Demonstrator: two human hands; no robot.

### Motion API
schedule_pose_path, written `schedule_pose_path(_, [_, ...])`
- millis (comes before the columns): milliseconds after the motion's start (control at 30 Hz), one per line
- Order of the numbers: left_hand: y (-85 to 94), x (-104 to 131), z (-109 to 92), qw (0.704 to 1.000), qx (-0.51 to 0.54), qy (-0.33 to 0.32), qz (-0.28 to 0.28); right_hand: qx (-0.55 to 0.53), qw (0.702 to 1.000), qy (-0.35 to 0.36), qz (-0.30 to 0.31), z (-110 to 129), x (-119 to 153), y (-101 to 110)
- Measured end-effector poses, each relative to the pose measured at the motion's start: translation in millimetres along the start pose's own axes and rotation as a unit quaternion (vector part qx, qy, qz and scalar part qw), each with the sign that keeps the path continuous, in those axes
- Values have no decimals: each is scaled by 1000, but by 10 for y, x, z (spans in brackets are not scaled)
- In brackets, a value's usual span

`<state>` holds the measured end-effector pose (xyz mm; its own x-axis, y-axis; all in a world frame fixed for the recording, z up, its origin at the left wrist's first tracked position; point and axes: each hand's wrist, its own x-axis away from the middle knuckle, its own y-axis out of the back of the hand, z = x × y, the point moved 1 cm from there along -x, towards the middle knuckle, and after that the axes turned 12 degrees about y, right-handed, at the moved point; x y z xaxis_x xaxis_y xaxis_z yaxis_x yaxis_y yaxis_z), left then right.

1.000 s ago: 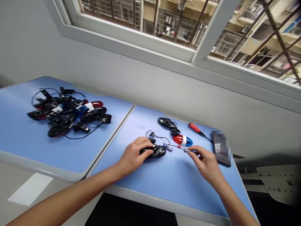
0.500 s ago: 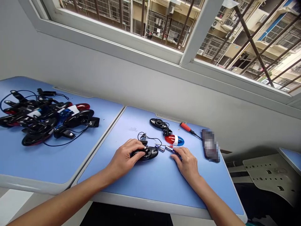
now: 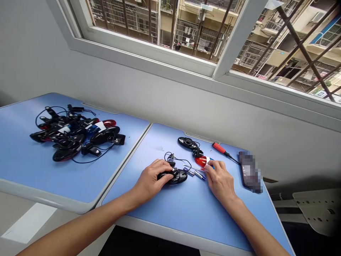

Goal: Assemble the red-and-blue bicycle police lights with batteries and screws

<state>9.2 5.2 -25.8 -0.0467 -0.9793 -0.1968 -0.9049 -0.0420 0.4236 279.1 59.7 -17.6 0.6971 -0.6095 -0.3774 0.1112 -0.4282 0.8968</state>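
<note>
My left hand (image 3: pixel 156 176) is closed around a black oval bicycle light housing (image 3: pixel 182 176), holding it against the blue table. A thin cable runs behind it to a small black bracket (image 3: pixel 170 160). My right hand (image 3: pixel 221 179) has thumb and forefinger together at the handle end of a small thin screwdriver (image 3: pixel 198 168). Those fingertips also partly cover a red, white and blue lens cover (image 3: pixel 201 161). Between the hands lie two batteries, a dark blue one (image 3: pixel 188 172) and another (image 3: pixel 199 175) nearer my right hand.
Behind lies another black housing (image 3: pixel 185 142) with coiled cable. A red-handled screwdriver (image 3: pixel 220 147) points toward a phone (image 3: pixel 249 172) near the right edge. Several siren lights (image 3: pixel 71 137) with cables are heaped on the left table. A wall and barred window stand behind.
My right hand has let go of the battery and moved up and right to the thin screwdriver. My left hand keeps its hold on the housing. The view has shifted left.
</note>
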Motion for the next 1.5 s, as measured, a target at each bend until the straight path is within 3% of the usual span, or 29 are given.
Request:
schedule_pose_path(133, [1,-4,-13,1000,5,7,-4,-125,986,-43,-100,-94,3,153])
schedule_pose_path(267, [-2,-14,-22,1000,5,14,-7,-343,910,-133,-191,-158,-12,398])
schedule_pose_path(333, [-3,-20,-25,1000,2,16,-10,-388,869,-164,-258,-94,-27,506])
schedule_pose_path(400, [-3,-22,-27,1000,0,16,-12,-397,854,-152,-300,44,-61,581])
schedule_pose_path(567, [4,-17,-43,1000,-3,15,-14,-388,880,55,-270,432,-259,646])
schedule_pose_path(633, [9,-13,-53,1000,-6,15,-15,-369,887,91,-263,494,-335,647])
schedule_pose_path(1133, [12,-3,-64,999,-25,7,-20,-333,908,108,-228,502,-477,607])
schedule_pose_path(1500, [21,-2,-68,999,-28,18,-4,-274,944,94,-158,471,-705,857])
